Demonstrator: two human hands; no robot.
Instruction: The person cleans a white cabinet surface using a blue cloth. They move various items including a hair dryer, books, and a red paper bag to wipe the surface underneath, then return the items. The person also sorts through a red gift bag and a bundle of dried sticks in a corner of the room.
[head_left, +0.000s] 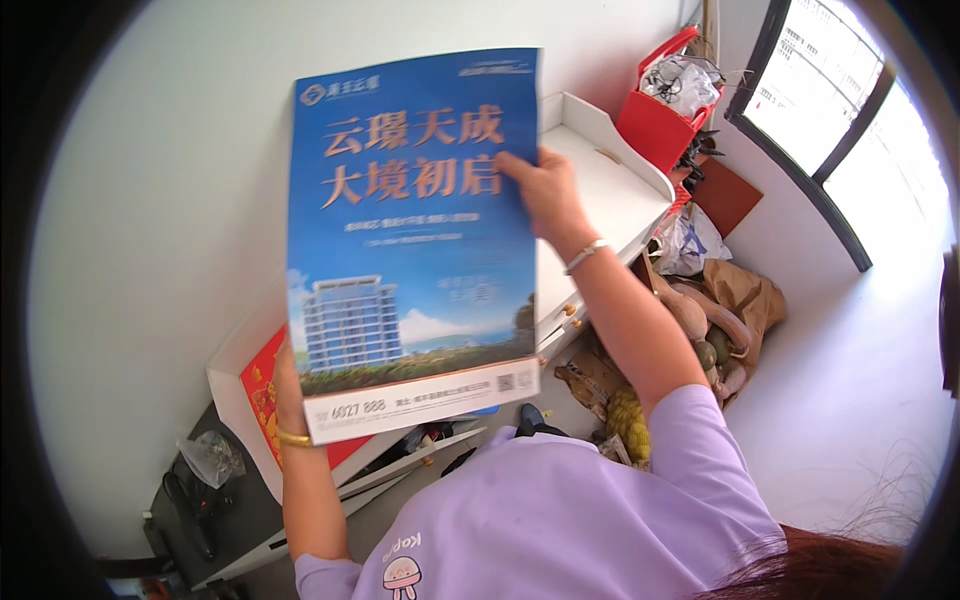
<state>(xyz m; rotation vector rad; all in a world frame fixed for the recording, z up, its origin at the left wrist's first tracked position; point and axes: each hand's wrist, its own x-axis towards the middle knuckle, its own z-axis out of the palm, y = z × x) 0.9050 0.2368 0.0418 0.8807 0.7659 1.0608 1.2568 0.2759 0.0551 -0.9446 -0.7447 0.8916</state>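
A large blue printed sheet (420, 255), perhaps a poster or the face of a flat paper bag, is held up before me, slightly tilted. It bears writing, a picture of a tall building and a white strip along the bottom. My right hand (551, 191) grips its right edge, thumb on the front, fingers behind. My left hand (286, 379) is at the lower left edge, mostly hidden behind the sheet, so its fingers cannot be seen. Behind the sheet stands a white desk or dresser (600, 180) with small round knobs. Part of a red printed sheet (262, 382) shows on its left end.
A red bag (660, 124) with cords and clear plastic stands at the desk's far right. Below are a white plastic bag (691, 240), a brown paper bag (750, 300) with gourd-like produce and a yellow net bag (628, 424). A dark-topped surface (247, 487) lies lower left.
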